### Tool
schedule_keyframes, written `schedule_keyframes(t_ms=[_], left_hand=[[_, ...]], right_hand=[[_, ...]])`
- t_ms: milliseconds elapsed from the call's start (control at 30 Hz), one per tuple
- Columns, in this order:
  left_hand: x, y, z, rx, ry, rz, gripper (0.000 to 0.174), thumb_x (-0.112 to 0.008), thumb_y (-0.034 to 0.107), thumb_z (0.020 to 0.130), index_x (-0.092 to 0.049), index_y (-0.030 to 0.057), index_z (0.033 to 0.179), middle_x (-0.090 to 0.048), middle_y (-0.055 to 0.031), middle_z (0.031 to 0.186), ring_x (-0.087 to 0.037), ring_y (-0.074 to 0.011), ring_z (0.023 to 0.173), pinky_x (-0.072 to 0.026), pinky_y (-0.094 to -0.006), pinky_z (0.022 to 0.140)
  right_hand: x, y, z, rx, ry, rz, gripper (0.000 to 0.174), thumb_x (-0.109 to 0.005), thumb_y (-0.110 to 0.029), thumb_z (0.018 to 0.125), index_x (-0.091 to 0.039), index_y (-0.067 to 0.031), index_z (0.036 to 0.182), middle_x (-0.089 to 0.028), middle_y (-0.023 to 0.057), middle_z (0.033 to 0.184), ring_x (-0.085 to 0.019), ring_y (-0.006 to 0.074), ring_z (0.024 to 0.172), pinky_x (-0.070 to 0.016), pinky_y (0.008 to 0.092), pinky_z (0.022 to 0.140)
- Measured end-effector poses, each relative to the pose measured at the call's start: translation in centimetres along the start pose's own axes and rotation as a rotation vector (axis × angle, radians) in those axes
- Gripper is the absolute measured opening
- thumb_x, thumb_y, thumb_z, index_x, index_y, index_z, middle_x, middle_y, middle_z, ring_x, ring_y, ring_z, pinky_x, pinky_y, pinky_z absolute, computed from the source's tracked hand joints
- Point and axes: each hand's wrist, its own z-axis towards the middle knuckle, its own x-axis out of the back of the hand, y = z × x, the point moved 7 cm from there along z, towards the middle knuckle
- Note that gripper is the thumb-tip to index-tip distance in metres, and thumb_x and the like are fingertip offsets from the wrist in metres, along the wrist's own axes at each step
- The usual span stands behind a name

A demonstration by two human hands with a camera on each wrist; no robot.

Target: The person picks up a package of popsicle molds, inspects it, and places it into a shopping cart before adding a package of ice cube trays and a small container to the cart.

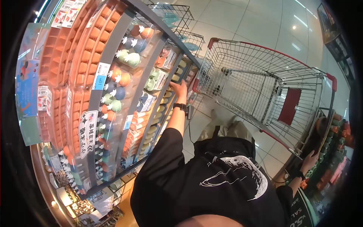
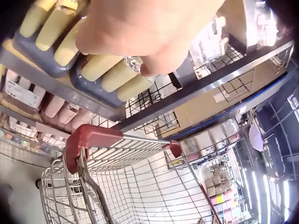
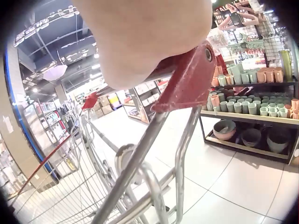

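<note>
Well apart, left hand (image 1: 179,90) and right hand (image 1: 310,162) are occupying different spots: left lying over yellow pieces (image 2: 116,78) in dark trays (image 2: 36,53) on shelf (image 2: 60,87), cannot tell whether pinching; right resting on red handle (image 3: 188,78) of shopping cart (image 1: 290,106), finger curl hidden. Cart standing just beside shelf.

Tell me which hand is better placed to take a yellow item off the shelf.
Left, I'd judge: the left hand is at the yellow items on the shelf, while the right hand is on the shopping cart, farther away.
</note>
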Motion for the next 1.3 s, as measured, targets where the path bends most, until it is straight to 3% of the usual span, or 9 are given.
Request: schedule_keyframes(t_ms=[233,367,600,867,1000,1067,1100,1200,1300], left_hand=[[-2.3,-3.6,3.6,0.06,0.086,0.008,0.088,-0.072,0.032,0.081,-0.026,-0.0169,0.139,-0.026,-0.0408,0.144,-0.023,-0.051,0.137,-0.0121,-0.0517,0.115],[-2.4,-4.9,4.4,0.104,0.144,0.066,0.074,-0.069,0.033,0.084,-0.041,-0.0166,0.131,-0.042,-0.0397,0.134,-0.038,-0.0518,0.126,-0.0256,-0.0522,0.109],[-1.8,-1.3,4.2,0.26,0.086,-0.173,0.077,-0.072,0.042,0.084,-0.045,-0.0085,0.135,-0.043,-0.0291,0.141,-0.045,-0.0396,0.126,-0.0346,-0.0447,0.105],[-4.7,-6.4,6.6,0.518,0.014,-0.187,0.066,-0.066,0.042,0.089,-0.051,-0.0029,0.134,-0.05,-0.0169,0.14,-0.051,-0.0314,0.122,-0.044,-0.0443,0.1],[-4.5,-5.4,5.7,0.46,-0.035,-0.48,0.069,-0.07,0.038,0.087,-0.046,-0.0024,0.137,-0.044,-0.0138,0.142,-0.053,-0.0318,0.119,-0.058,-0.0464,0.081],[-3.0,-3.2,4.8,0.421,0.072,-0.321,0.048,-0.069,0.036,0.088,-0.063,-0.0015,0.117,-0.069,-0.0154,0.109,-0.066,-0.0246,0.096,-0.06,-0.0345,0.065],[-3.1,-3.2,4.6,0.51,-0.074,-0.33,0.071,-0.072,0.043,0.084,-0.051,-0.005,0.132,-0.048,-0.0179,0.139,-0.054,-0.0297,0.118,-0.0551,-0.0428,0.085],[-2.1,-2.3,6.2,0.213,-0.142,-0.042,0.056,-0.066,0.046,0.087,-0.064,-0.0014,0.117,-0.069,-0.015,0.111,-0.065,-0.0281,0.1,-0.0517,-0.0371,0.083],[-3.7,-3.8,7.4,0.318,-0.402,-0.158,0.072,-0.069,0.052,0.082,-0.059,-0.0053,0.124,-0.061,-0.0185,0.127,-0.054,-0.0276,0.12,-0.0377,-0.0358,0.1]], right_hand=[[0.8,-1.3,-3.1,0.003,0.043,-0.084,0.057,-0.048,-0.035,0.099,-0.037,-0.001,0.143,-0.043,0.025,0.143,-0.041,0.041,0.131,-0.0371,0.0449,0.106],[1.1,-1.3,-3.5,0.044,0.081,-0.049,0.059,-0.048,-0.038,0.098,-0.036,-0.0019,0.144,-0.042,0.0261,0.143,-0.04,0.0425,0.131,-0.0344,0.0475,0.108],[2.5,-3.7,-4.1,-0.052,0.016,-0.095,0.057,-0.047,-0.036,0.099,-0.036,-0.0014,0.143,-0.044,0.0251,0.142,-0.042,0.0409,0.13,-0.0355,0.0457,0.107],[3.9,-4.7,-5.4,-0.06,0.086,-0.04,0.056,-0.046,-0.034,0.099,-0.039,0.0005,0.142,-0.046,0.0239,0.141,-0.044,0.0394,0.13,-0.0352,0.0443,0.107],[3.7,-5.3,-5.0,-0.104,0.071,-0.054,0.056,-0.045,-0.035,0.099,-0.039,0.0001,0.142,-0.047,0.023,0.141,-0.044,0.0391,0.13,-0.0351,0.0443,0.107],[3.5,-5.2,-5.2,-0.118,0.074,-0.077,0.056,-0.045,-0.036,0.099,-0.039,-0.0004,0.142,-0.047,0.0226,0.141,-0.045,0.039,0.129,-0.0352,0.0445,0.107],[3.6,-5.4,-5.1,-0.107,0.104,-0.086,0.055,-0.045,-0.036,0.099,-0.04,-0.0011,0.141,-0.049,0.0229,0.139,-0.047,0.0398,0.126,-0.0372,0.0455,0.104],[3.9,-5.8,-4.8,-0.126,0.112,-0.089,0.055,-0.045,-0.036,0.099,-0.04,-0.0024,0.141,-0.051,0.0232,0.136,-0.05,0.0411,0.123,-0.0392,0.0468,0.101],[3.3,-5.2,-4.6,-0.164,0.073,-0.094,0.055,-0.046,-0.037,0.098,-0.039,-0.0037,0.141,-0.05,0.0231,0.138,-0.05,0.0415,0.123,-0.0395,0.0475,0.1]])
